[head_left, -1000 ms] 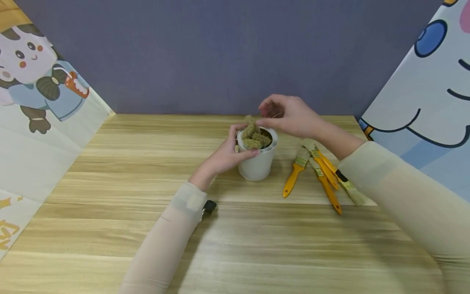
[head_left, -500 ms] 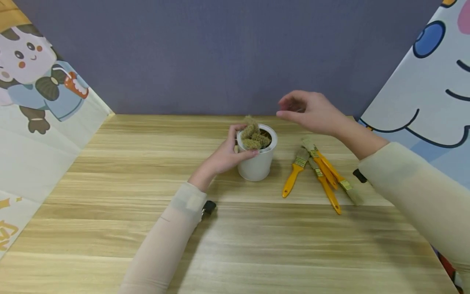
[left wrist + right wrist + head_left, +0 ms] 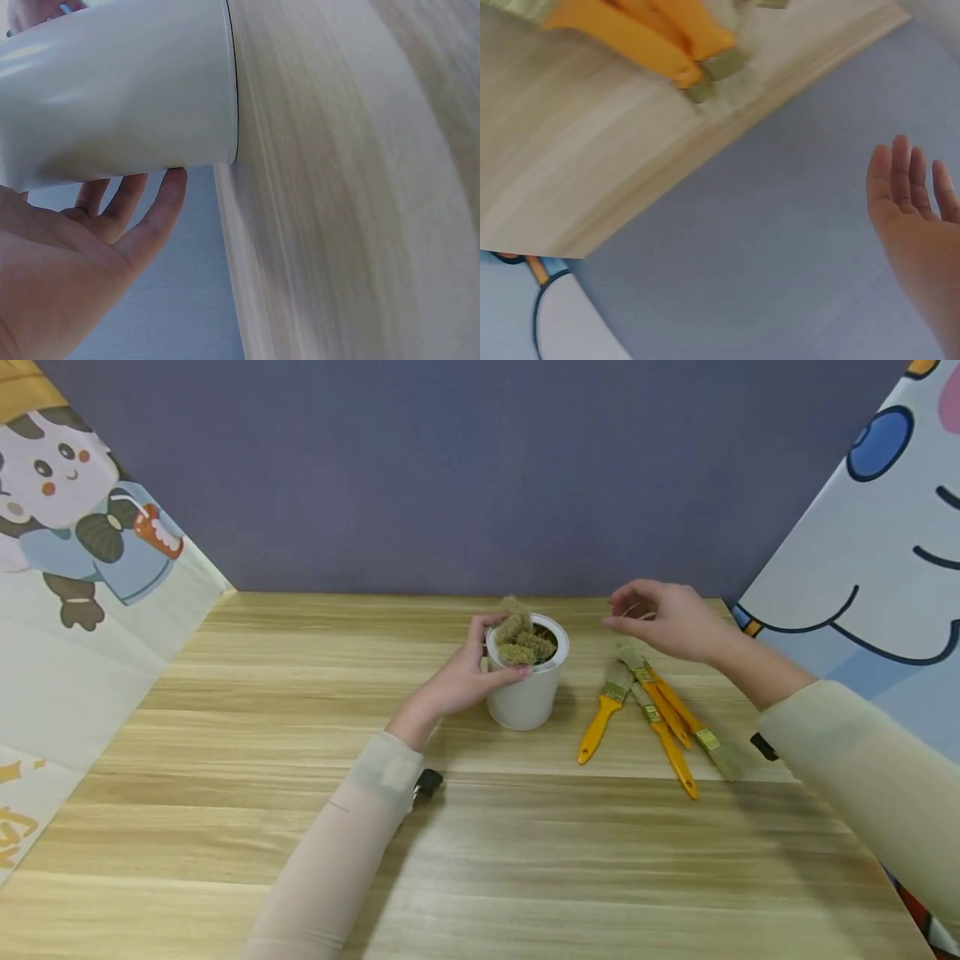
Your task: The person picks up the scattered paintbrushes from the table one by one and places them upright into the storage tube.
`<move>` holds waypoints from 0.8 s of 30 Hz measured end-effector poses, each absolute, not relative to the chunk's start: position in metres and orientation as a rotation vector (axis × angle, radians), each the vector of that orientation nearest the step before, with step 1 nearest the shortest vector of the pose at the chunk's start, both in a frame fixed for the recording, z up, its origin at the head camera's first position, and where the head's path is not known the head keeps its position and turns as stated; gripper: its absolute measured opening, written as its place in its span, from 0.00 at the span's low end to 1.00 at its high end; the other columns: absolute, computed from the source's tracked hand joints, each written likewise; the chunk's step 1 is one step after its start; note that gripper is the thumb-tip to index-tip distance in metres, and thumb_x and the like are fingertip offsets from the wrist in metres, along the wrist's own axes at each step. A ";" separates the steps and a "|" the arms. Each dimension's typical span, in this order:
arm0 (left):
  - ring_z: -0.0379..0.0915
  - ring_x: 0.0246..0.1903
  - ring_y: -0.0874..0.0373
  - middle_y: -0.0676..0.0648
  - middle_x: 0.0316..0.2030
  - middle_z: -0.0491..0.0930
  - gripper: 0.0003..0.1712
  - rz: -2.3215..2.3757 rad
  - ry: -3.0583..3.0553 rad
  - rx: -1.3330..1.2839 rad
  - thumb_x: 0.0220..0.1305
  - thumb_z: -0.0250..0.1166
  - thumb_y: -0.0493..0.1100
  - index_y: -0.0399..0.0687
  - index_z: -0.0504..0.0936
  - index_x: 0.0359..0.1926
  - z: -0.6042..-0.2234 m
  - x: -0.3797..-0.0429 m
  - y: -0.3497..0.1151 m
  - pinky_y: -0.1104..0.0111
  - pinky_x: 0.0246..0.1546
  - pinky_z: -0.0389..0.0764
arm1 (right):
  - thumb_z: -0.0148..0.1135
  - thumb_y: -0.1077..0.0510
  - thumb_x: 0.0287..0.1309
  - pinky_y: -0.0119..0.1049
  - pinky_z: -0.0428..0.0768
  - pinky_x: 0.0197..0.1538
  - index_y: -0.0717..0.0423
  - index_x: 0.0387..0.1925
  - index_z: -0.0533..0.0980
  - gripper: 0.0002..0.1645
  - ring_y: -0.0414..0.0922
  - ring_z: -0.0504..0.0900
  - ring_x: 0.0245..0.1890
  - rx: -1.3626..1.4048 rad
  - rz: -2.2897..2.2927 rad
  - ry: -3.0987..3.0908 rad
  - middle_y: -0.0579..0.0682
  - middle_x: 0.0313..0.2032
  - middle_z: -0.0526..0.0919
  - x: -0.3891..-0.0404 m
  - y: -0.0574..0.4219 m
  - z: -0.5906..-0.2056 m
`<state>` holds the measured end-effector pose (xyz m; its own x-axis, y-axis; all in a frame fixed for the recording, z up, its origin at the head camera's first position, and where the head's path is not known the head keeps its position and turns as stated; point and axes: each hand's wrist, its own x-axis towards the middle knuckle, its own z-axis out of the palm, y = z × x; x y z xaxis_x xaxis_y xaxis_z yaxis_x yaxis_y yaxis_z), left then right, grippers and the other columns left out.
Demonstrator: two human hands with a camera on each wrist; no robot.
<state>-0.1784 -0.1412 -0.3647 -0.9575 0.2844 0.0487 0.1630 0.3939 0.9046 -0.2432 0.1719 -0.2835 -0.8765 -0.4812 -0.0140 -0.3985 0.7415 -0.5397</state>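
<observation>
A white pot stands upright on the table, with fuzzy brown-green clumps, perhaps an artificial plant, bunched in its mouth. My left hand grips the pot's left side near the rim, thumb across the front and other fingers round the back. In the left wrist view, fingertips touch the wall of the pot. Off to the right, my right hand hovers behind the brushes, fingers loosely bent and nothing visible in them. The right wrist view shows that hand with its fingers relaxed.
Several flat paintbrushes with orange handles lie in a loose pile right of the pot. A dark blue-grey wall closes off the table's back edge. Cartoon panels flank both sides of the wooden table.
My right hand has left the clumps at the pot's mouth, moving right and then slightly down. The left hand and the pot hold their place.
</observation>
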 end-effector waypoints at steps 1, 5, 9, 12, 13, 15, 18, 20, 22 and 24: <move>0.58 0.80 0.38 0.35 0.80 0.58 0.56 1.620 2.525 0.410 0.66 0.76 0.54 0.56 0.47 0.81 -0.365 -0.179 -0.141 0.42 0.80 0.62 | 0.61 0.38 0.76 0.56 0.82 0.57 0.55 0.66 0.75 0.32 0.58 0.84 0.60 -0.706 -0.802 2.787 0.60 0.60 0.84 -0.244 0.175 -0.286; 0.58 0.80 0.38 0.35 0.80 0.58 0.56 1.628 2.517 0.416 0.66 0.76 0.53 0.56 0.47 0.81 -0.365 -0.179 -0.141 0.43 0.80 0.63 | 0.61 0.38 0.76 0.57 0.82 0.58 0.57 0.67 0.75 0.32 0.58 0.84 0.60 -0.687 -0.773 2.782 0.61 0.60 0.84 -0.248 0.185 -0.298; 0.58 0.80 0.38 0.36 0.80 0.59 0.55 1.628 2.520 0.413 0.66 0.76 0.53 0.57 0.47 0.81 -0.366 -0.179 -0.141 0.42 0.80 0.62 | 0.62 0.41 0.76 0.59 0.83 0.58 0.61 0.66 0.75 0.32 0.60 0.84 0.59 -0.695 -0.773 2.774 0.64 0.59 0.83 -0.252 0.193 -0.312; 0.58 0.80 0.38 0.36 0.80 0.59 0.55 1.627 2.525 0.409 0.66 0.76 0.53 0.57 0.48 0.81 -0.366 -0.179 -0.140 0.42 0.81 0.61 | 0.62 0.43 0.76 0.58 0.84 0.56 0.64 0.66 0.75 0.33 0.62 0.84 0.57 -0.714 -0.769 2.778 0.66 0.59 0.83 -0.252 0.198 -0.320; 0.58 0.80 0.38 0.36 0.80 0.59 0.55 1.626 2.526 0.407 0.66 0.76 0.53 0.57 0.48 0.81 -0.366 -0.179 -0.140 0.42 0.81 0.61 | 0.63 0.44 0.76 0.58 0.85 0.55 0.65 0.67 0.75 0.33 0.62 0.84 0.57 -0.715 -0.770 2.776 0.67 0.58 0.83 -0.252 0.200 -0.322; 0.58 0.80 0.38 0.36 0.80 0.59 0.55 1.629 2.523 0.408 0.66 0.76 0.53 0.56 0.48 0.81 -0.366 -0.178 -0.140 0.42 0.81 0.61 | 0.63 0.44 0.76 0.56 0.86 0.53 0.65 0.67 0.75 0.32 0.62 0.85 0.56 -0.717 -0.757 2.780 0.67 0.58 0.83 -0.253 0.202 -0.326; 0.58 0.80 0.38 0.36 0.80 0.59 0.55 1.628 2.525 0.410 0.66 0.76 0.52 0.56 0.47 0.81 -0.366 -0.179 -0.141 0.42 0.81 0.61 | 0.63 0.47 0.76 0.55 0.87 0.51 0.66 0.67 0.74 0.31 0.63 0.85 0.56 -0.712 -0.740 2.771 0.67 0.58 0.83 -0.254 0.205 -0.333; 0.58 0.80 0.38 0.35 0.80 0.59 0.55 1.628 2.526 0.411 0.66 0.76 0.52 0.56 0.47 0.81 -0.366 -0.179 -0.140 0.42 0.81 0.62 | 0.63 0.47 0.76 0.56 0.87 0.51 0.66 0.67 0.75 0.30 0.63 0.85 0.56 -0.708 -0.721 2.769 0.67 0.58 0.83 -0.256 0.207 -0.338; 0.58 0.80 0.38 0.35 0.80 0.59 0.55 1.627 2.527 0.409 0.66 0.76 0.52 0.57 0.47 0.81 -0.366 -0.179 -0.140 0.43 0.81 0.62 | 0.64 0.48 0.76 0.57 0.87 0.51 0.66 0.66 0.74 0.30 0.64 0.84 0.56 -0.698 -0.702 2.763 0.68 0.57 0.83 -0.256 0.210 -0.343; 0.58 0.80 0.38 0.35 0.80 0.58 0.55 1.627 2.526 0.407 0.66 0.76 0.53 0.57 0.48 0.81 -0.366 -0.179 -0.140 0.43 0.81 0.62 | 0.64 0.48 0.76 0.57 0.87 0.51 0.66 0.66 0.74 0.30 0.64 0.85 0.56 -0.686 -0.682 2.763 0.67 0.57 0.83 -0.257 0.212 -0.347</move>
<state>-0.1792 -0.1399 -0.3661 -0.9581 0.2814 0.0527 0.1644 0.3900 0.9060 -0.2570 0.2115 -0.3473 -0.8686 -0.4867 -0.0929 -0.3875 0.7840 -0.4849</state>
